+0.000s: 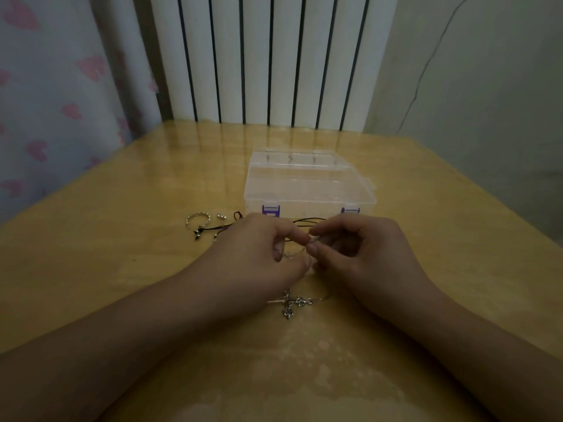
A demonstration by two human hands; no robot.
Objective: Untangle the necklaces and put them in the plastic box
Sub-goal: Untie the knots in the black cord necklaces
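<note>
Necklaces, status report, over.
Left hand and right hand both pinching the tangled chain. Cross pendant on table. Plastic box shut, clasps down.

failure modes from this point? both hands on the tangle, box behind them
1. Both hands, left hand and right hand, pinch the same thin strand; pulling apart could tighten the knot.
2. The cross pendant lies loose on the table near the wrists; a tug may drag it.
3. The plastic box looks latched, so storing needs a free hand.

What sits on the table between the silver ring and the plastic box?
Head view: a small silver bead piece and a black cord end.
</note>
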